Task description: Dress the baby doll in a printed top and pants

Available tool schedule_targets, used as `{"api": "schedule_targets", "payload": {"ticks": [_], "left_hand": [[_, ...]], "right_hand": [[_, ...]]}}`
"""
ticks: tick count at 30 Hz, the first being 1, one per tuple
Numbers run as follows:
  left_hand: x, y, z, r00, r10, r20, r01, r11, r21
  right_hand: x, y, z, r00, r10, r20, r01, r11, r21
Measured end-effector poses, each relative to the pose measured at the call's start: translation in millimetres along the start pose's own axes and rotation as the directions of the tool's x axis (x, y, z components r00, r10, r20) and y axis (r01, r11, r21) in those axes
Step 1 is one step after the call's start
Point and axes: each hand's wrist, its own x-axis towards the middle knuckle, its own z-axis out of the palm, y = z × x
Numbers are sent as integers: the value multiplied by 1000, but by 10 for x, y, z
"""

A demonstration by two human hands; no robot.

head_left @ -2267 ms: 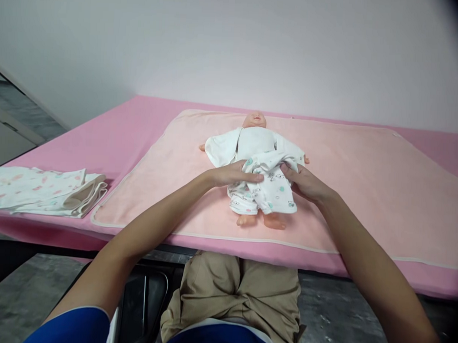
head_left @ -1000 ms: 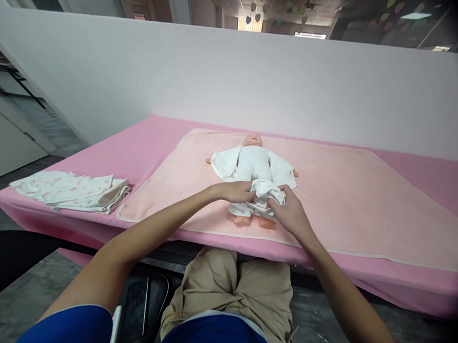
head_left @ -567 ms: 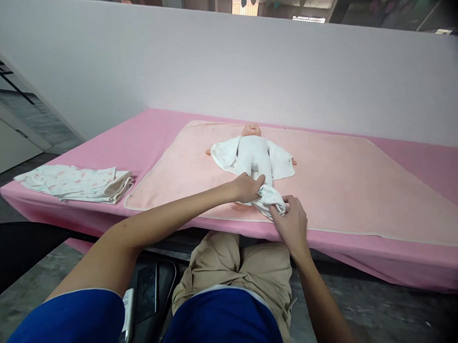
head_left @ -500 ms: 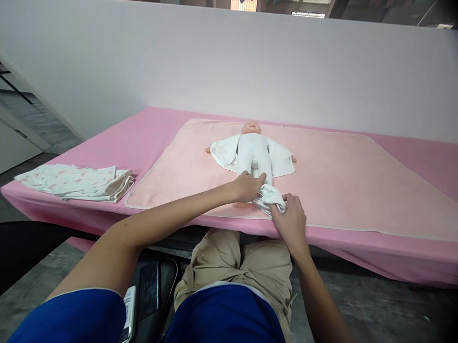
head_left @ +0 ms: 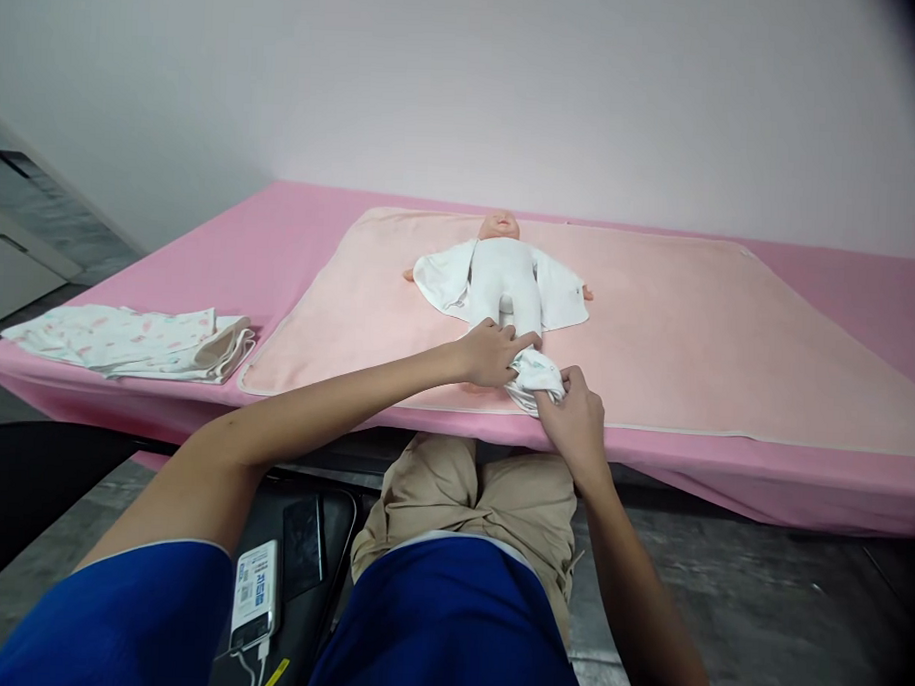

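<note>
Pink table [head_left: 228, 235]: doll [head_left: 503, 267] laid crosswise, head towards wall [head_left: 466, 93]. Bunched garment [head_left: 536, 370], axis unclear, gripped by left hand [head_left: 491, 355] and right hand [head_left: 576, 417].

White device [head_left: 255, 591]: label print too small to read.

A doll [head_left: 505, 270] in white lies face-up, head far, arms spread left and right; a bunched white cloth [head_left: 538, 370] sits near its feet, seemingly around the leg on the right.
</note>
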Motion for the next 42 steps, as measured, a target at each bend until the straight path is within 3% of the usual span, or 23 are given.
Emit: {"api": "schedule_targets", "payload": {"ticks": [12, 17, 21, 27, 30, 33, 37, 40, 42], "left_hand": [[146, -9, -66, 997, 23, 75, -24, 999, 23], [177, -47, -34, 999, 23, 44, -22, 1000, -21], [124, -96, 18, 998, 59, 16, -58, 994, -88], [53, -175, 48, 997, 39, -63, -58, 946, -320], [52, -253, 55, 990, -4, -140, -66, 867, -493], [45, -324, 83, 977, 10, -212, -152, 730, -666], [25, -381, 157, 959, 5, -283, -240, 548, -801], [30, -431, 198, 954, -65, -293, -203, 577, -791], [50, -470, 208, 955, -95, -283, -161, 634, -757]], "right_hand": [[491, 123, -194, 979, -24, 203, 27, 1000, -12], [350, 208, -183, 991, -3, 134, -1, 999, 32], [251, 280, -116, 987, -1, 164, -27, 985, 168], [358, 341, -46, 931, -52, 360, -166, 820, 548], [413, 289, -68, 910, -84, 407, -222, 729, 648], [449, 227, -91, 893, -133, 431, -230, 688, 689], [546, 186, -116, 898, -229, 376, -86, 745, 661], [730, 192, -178, 919, -303, 251, 149, 859, 491], [904, 210, -247, 899, -372, 230, 274, 888, 369]]}}
